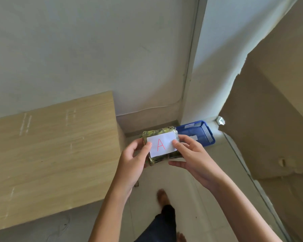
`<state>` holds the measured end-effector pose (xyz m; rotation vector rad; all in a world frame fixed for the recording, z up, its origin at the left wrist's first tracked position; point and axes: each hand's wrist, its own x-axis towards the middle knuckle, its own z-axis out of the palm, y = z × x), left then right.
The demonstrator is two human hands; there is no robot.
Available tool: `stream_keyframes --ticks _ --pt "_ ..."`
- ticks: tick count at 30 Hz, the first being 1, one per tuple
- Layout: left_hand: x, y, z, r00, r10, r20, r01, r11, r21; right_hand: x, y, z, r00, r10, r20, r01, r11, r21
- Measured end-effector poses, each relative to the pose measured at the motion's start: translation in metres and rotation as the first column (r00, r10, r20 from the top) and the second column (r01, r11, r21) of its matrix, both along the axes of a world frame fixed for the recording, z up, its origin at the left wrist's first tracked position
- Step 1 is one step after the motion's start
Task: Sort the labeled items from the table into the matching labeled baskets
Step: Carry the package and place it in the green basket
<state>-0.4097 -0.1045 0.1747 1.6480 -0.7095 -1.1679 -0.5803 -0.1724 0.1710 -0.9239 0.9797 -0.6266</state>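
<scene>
A green leaf-wrapped packet (157,159) carries a white paper label with a red letter A on its top. Both hands hold it in the air over the floor, right of the table. My left hand (134,161) grips its left side, thumb on the label's edge. My right hand (194,158) grips the right side, thumb on the label and fingers under the packet. A blue mesh basket (202,132) stands on the floor in the corner just behind the packet; its white label is partly hidden and unreadable.
A light wooden table (47,151) fills the left side. Walls close in behind and on the right, where a brown surface (269,119) stands. My legs and bare feet (163,198) are on the pale tiled floor below the hands.
</scene>
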Motion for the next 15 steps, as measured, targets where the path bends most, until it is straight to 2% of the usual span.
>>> stream_keyframes --ticks 5,8,12,15 --pt "0.017 -0.071 -0.024 0.997 0.069 -0.024 -0.069 0.998 -0.014 0.012 -0.072 -0.017 0.997 -0.011 -0.071 0.011 1.000 0.002" --pt "0.025 -0.108 -0.043 0.998 0.061 0.026 -0.062 0.998 0.026 0.016 -0.110 -0.038 0.992 -0.015 -0.123 0.019 0.999 0.032" --pt "0.028 -0.153 -0.084 0.960 0.022 0.281 -0.060 0.990 0.126 0.013 -0.153 -0.085 0.972 -0.046 -0.232 0.063 0.996 0.069" --pt "0.017 -0.179 -0.132 0.861 -0.038 0.507 -0.081 0.974 0.210 0.010 -0.183 -0.135 0.936 -0.015 -0.353 0.050 0.995 0.091"
